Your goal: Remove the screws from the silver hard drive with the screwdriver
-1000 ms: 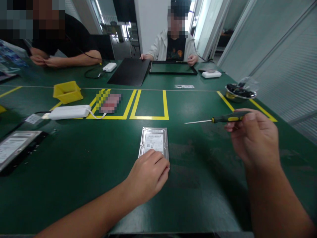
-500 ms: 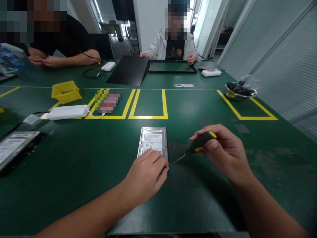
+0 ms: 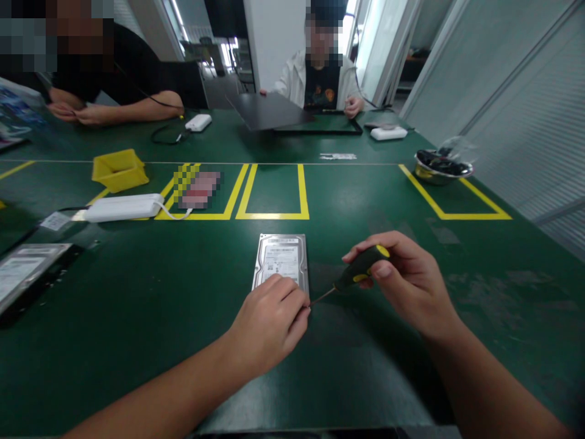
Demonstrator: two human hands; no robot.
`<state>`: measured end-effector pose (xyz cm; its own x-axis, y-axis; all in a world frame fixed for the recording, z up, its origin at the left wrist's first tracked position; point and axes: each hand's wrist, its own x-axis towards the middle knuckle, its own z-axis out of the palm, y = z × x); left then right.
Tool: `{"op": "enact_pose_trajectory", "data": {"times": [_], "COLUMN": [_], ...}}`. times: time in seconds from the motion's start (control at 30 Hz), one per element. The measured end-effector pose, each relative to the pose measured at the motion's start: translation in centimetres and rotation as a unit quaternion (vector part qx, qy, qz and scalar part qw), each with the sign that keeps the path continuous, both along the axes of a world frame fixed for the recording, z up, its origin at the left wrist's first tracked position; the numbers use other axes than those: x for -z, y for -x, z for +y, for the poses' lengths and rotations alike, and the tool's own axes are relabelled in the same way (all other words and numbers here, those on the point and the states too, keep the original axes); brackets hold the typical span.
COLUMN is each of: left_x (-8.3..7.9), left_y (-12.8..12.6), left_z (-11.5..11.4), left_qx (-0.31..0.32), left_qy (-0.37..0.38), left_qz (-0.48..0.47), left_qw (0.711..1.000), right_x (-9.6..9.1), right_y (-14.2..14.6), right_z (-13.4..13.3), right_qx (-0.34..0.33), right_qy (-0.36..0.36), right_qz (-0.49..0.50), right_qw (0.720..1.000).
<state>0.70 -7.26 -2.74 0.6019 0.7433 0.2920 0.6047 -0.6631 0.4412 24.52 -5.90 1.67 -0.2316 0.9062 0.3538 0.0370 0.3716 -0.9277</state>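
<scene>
A silver hard drive with a white label lies flat on the green table in front of me. My left hand is closed over its near end, fingertips at the near right corner, hiding that part of the drive. My right hand grips a black and yellow screwdriver by the handle. The screwdriver tilts down to the left, and its tip meets the drive's right edge beside my left fingertips. Whether the tip sits in a screw cannot be made out.
A second drive lies at the left. Farther back are a yellow bin, a white power strip, yellow tape outlines and a metal bowl of dark items. Across the table, a person handles a black panel over a black frame; another person sits left.
My right hand and the screwdriver handle have shifted slightly left, toward the drive. My left hand stays on the drive. Across the table, the black panel has been lifted and swung right over the frame.
</scene>
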Motion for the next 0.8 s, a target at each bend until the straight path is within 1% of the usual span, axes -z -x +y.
{"op": "enact_pose_trajectory", "data": {"times": [0.2, 0.37, 0.6, 0.7, 0.8], "left_x": [0.1, 0.1, 0.0, 0.0, -0.1], "left_y": [0.1, 0.0, 0.0, 0.0, 0.1], "left_z": [0.0, 0.1, 0.1, 0.0, 0.0], "left_qx": [0.001, -0.003, -0.006, -0.007, -0.008], "left_qy": [-0.002, 0.001, 0.009, 0.012, 0.009], "left_qz": [0.001, 0.005, 0.014, 0.022, 0.029], "left_qw": [1.0, 1.0, 1.0, 1.0, 0.999], "right_x": [-0.1, -0.5, -1.4, -2.4, -3.8], "right_y": [0.2, 0.3, 0.3, 0.7, 1.3], "right_z": [-0.1, -0.3, -0.6, -0.5, -0.7], "right_qx": [-0.003, -0.002, -0.016, -0.019, -0.042], "right_qy": [-0.008, -0.029, -0.081, -0.126, -0.157], "right_qz": [-0.001, -0.027, -0.119, -0.186, -0.244], "right_qw": [1.0, 0.999, 0.99, 0.974, 0.956]}}
